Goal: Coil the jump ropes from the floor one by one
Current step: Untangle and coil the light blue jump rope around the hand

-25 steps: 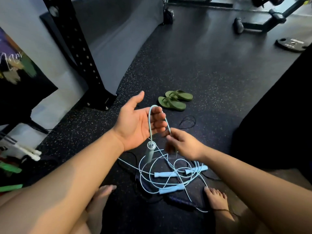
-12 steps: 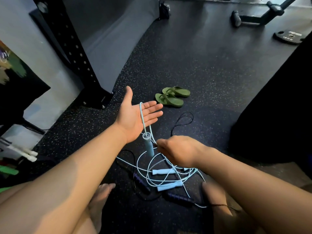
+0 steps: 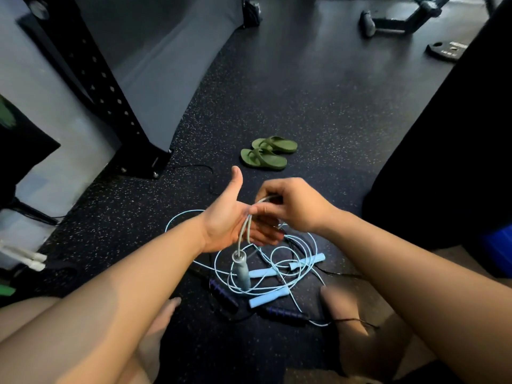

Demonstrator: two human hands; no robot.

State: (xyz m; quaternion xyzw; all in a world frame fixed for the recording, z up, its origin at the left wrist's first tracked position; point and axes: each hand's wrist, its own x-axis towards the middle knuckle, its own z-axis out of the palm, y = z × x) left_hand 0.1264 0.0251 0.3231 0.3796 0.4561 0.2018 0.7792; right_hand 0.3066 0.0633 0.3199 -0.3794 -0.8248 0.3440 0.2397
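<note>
The dark speckled floor [image 3: 318, 106] is filling the view, with a black rack [image 3: 91, 79] standing at the left and a black bulk [image 3: 457, 162] closing off the right. Two bare arms are reaching in from below. The left grip [image 3: 230, 225] is lying palm up with its thumb pointing away and its fingers apart, partly hidden behind the right grip [image 3: 296, 206]. The right grip is pinching the pale blue rope [image 3: 245, 231] just above that palm, thumb and fingers clamped on the cord. Two strands are running down across the left palm, and the rope's handle [image 3: 241, 268] is hanging upright below the wrist, over the pile [image 3: 266, 273]. The pile is lying on the floor right under both grips, between two bare feet [image 3: 160, 325]: pale cord looping loosely around pale handles [image 3: 307, 260] and tangling with purple handles [image 3: 223, 293] on dark cords. Green sandals [image 3: 266, 156] are sitting side by side beyond the grips, well apart from the pile. A weight plate [image 3: 446, 49] is lying far off at the upper right.
</note>
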